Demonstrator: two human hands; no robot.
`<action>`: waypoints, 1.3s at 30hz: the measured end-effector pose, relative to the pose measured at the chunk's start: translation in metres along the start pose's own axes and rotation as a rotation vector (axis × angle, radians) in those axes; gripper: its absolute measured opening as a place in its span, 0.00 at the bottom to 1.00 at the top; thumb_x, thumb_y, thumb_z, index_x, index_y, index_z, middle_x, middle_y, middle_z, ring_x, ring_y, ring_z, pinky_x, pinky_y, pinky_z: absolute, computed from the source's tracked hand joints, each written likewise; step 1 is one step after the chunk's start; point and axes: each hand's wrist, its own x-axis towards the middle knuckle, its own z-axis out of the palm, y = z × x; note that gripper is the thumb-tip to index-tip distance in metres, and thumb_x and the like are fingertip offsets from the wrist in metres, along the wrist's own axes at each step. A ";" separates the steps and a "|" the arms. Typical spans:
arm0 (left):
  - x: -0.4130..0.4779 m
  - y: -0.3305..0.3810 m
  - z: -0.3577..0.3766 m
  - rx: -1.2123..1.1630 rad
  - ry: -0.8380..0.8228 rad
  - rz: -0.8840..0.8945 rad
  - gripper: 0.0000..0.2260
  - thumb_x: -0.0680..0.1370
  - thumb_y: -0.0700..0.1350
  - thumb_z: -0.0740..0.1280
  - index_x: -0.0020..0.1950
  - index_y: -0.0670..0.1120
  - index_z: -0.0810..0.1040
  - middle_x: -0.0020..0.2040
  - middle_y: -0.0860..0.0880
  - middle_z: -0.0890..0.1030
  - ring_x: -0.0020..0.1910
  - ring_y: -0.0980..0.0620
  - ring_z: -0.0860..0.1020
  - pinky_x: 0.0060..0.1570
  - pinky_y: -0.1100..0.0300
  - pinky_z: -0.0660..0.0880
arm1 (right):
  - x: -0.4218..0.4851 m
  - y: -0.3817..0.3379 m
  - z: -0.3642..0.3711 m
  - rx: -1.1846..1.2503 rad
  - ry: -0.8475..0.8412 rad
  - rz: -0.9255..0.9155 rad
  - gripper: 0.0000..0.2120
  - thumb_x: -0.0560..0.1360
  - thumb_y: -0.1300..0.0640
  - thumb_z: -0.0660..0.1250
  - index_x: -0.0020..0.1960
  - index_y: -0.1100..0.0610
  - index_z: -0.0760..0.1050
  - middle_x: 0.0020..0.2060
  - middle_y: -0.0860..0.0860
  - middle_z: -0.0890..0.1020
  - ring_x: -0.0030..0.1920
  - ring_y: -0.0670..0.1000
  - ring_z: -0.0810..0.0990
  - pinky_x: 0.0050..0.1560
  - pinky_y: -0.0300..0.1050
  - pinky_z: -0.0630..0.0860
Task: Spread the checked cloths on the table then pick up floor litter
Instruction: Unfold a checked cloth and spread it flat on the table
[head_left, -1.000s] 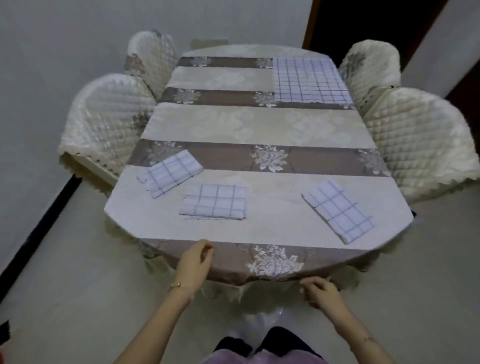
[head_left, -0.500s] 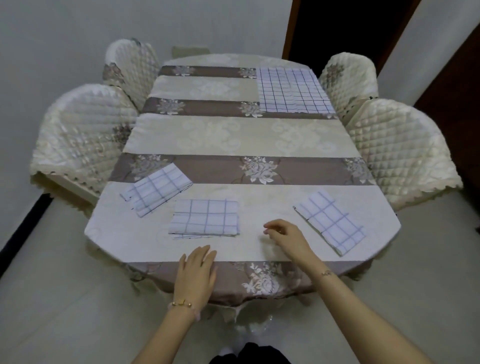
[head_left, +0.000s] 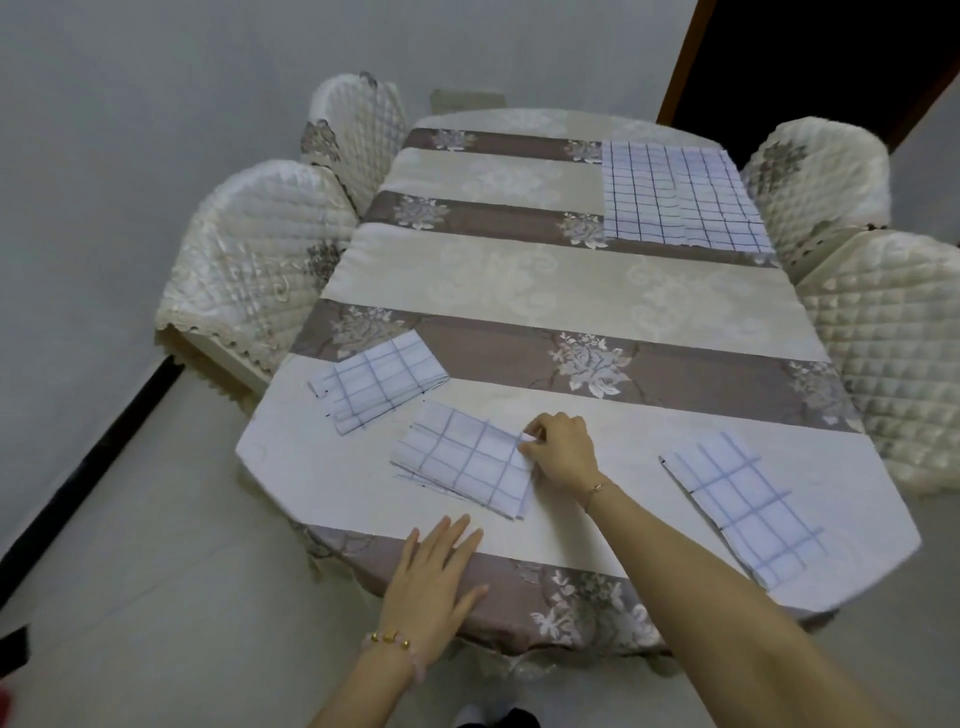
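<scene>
Three folded checked cloths lie near the table's front: a left cloth (head_left: 380, 385), a middle cloth (head_left: 462, 458) and a right cloth (head_left: 745, 507). A fourth checked cloth (head_left: 678, 196) lies spread flat at the far right of the table (head_left: 545, 291). My right hand (head_left: 561, 448) pinches the right corner of the middle folded cloth. My left hand (head_left: 434, 582) rests flat and open on the table's front edge, below that cloth.
Quilted cream chairs stand on both sides: two on the left (head_left: 260, 249) (head_left: 358, 119) and two on the right (head_left: 815, 171) (head_left: 893, 353). Pale floor (head_left: 156, 571) lies left of the table, with a black skirting strip (head_left: 88, 467) along the wall. A dark doorway (head_left: 810, 62) opens at the back right.
My right hand moved up from below the table edge onto the table and took hold of the middle cloth's corner. My left hand slid onto the table's front edge. The view came closer.
</scene>
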 end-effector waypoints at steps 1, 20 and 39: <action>0.000 0.000 0.000 -0.005 -0.015 -0.015 0.25 0.79 0.63 0.41 0.67 0.56 0.66 0.66 0.55 0.77 0.67 0.55 0.65 0.70 0.56 0.44 | 0.000 0.003 0.000 0.025 -0.003 0.007 0.06 0.73 0.54 0.67 0.48 0.54 0.78 0.48 0.53 0.78 0.56 0.56 0.71 0.50 0.47 0.70; 0.002 0.073 -0.063 -0.221 0.542 0.449 0.24 0.72 0.60 0.63 0.67 0.54 0.69 0.65 0.53 0.76 0.65 0.56 0.67 0.68 0.57 0.66 | -0.140 0.033 -0.077 1.122 0.076 0.285 0.05 0.76 0.62 0.65 0.49 0.57 0.80 0.41 0.54 0.83 0.38 0.48 0.80 0.37 0.35 0.79; -0.010 0.136 -0.115 -1.177 0.232 0.210 0.05 0.75 0.40 0.70 0.40 0.45 0.84 0.36 0.45 0.84 0.39 0.47 0.83 0.45 0.57 0.82 | -0.192 0.003 -0.084 1.245 -0.029 0.106 0.17 0.75 0.50 0.66 0.59 0.59 0.76 0.54 0.55 0.83 0.54 0.54 0.83 0.55 0.53 0.79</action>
